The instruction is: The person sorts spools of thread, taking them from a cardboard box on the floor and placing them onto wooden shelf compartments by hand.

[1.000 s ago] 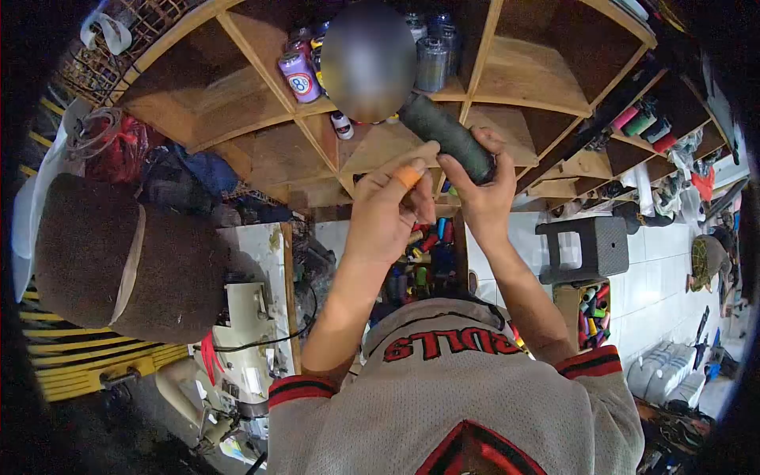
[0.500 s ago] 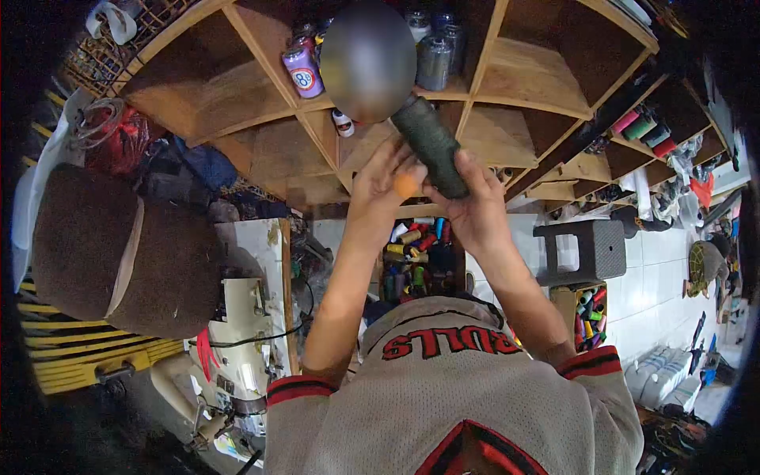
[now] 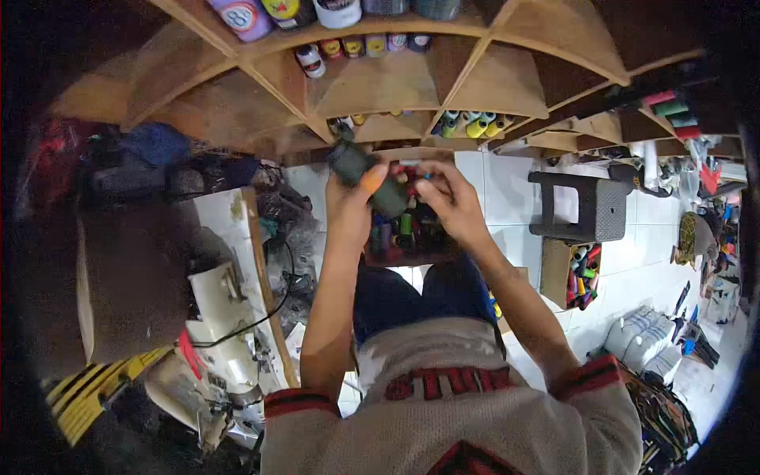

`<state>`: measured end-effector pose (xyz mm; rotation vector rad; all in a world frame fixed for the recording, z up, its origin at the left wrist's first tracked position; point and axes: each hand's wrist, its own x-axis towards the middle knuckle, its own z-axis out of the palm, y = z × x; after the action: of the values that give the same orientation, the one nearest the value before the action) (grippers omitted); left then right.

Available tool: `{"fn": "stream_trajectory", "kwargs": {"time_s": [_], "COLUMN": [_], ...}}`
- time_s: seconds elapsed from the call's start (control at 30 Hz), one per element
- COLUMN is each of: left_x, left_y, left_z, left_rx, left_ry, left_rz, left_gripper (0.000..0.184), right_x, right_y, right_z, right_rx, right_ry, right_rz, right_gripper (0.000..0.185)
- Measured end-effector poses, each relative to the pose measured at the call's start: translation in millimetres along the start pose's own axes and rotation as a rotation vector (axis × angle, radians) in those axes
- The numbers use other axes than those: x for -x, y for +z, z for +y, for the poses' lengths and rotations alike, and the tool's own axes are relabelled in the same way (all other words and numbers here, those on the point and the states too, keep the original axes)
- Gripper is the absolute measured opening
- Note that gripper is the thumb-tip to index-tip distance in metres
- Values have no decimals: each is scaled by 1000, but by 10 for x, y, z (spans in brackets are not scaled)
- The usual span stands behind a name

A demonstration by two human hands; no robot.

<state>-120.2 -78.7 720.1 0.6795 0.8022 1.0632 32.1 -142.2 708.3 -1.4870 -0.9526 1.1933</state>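
Note:
A dark green spool of thread (image 3: pixel 388 198), somewhat blurred, is tilted in my left hand (image 3: pixel 347 207), whose fingers wrap around it. An orange patch shows on the left thumb. My right hand (image 3: pixel 453 199) is just to the right of the spool with its fingertips drawn together. Whatever those fingertips pinch is too small and blurred to make out. Below and behind the hands is an open box of colored thread spools (image 3: pixel 406 226), partly hidden by the left hand and the spool.
Wooden cubby shelves (image 3: pixel 372 95) with jars and spools span the top. A dark plastic stool (image 3: pixel 586 206) and a cardboard box of thread spools (image 3: pixel 582 273) stand on the white tiled floor to the right. A sewing machine (image 3: pixel 226 317) is at left.
The view has tipped downward, showing more floor and my legs. The spool has passed from between both hands into my left hand, and my right hand has come off it.

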Motion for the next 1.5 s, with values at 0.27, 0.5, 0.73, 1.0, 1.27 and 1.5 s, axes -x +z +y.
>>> {"fn": "stream_trajectory", "kwargs": {"time_s": [0.27, 0.5, 0.73, 1.0, 1.27, 1.5], "left_x": [-64, 95, -262, -384, -357, -332], "left_y": [-2006, -2844, -2933, -3064, -3166, -3159], "left_z": [-2249, -4170, -4451, -4407, -4419, -4383], "left_rx": [105, 197, 209, 354, 362, 386], "left_ry": [-497, -691, -556, -504, -529, -563], "left_rz": [331, 353, 417, 453, 411, 455], "left_gripper": [38, 43, 43, 41, 50, 51], "right_x": [-654, -1296, -1865, -1871, -2099, -2228], "right_y": [-348, 445, 905, 773, 654, 549], "right_z": [3572, 5778, 6455, 6029, 6348, 6076], "right_rx": [574, 676, 1218, 1342, 1528, 1525], "right_ry": [485, 129, 24, -49, -5, -86], "right_rz": [-311, -116, -342, -389, -358, -383], "right_gripper": [31, 47, 45, 47, 68, 47]}}
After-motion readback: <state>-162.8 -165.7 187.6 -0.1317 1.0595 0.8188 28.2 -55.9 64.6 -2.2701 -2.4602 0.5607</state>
